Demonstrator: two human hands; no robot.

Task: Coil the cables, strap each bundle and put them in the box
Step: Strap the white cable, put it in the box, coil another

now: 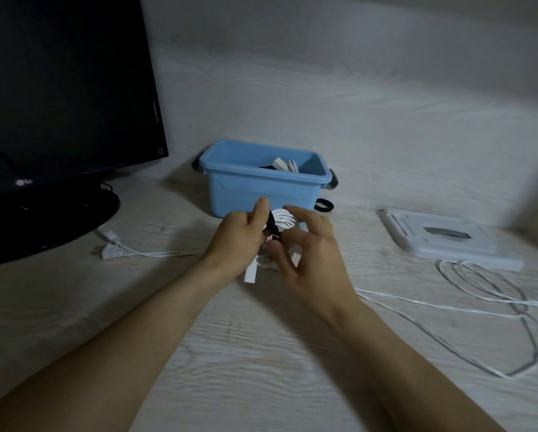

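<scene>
Left hand grips the white coil and black strap — light, springy loops, best pinched across the strap; right hand hovers with fingers loose.

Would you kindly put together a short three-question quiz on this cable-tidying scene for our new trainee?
1. True or false: the blue box already holds cable items.
2. Which hand pinches the black strap on the white cable bundle? A) left hand B) neither C) both grip it firmly
3. Fill in: a loose white cable lies uncoiled on the table, on the person's ____ side.

Key:
1. True: white and dark pieces show above its rim.
2. A: the right hand has its fingers spread beside the bundle.
3. Right: it loops in front of the white flat device.
</scene>
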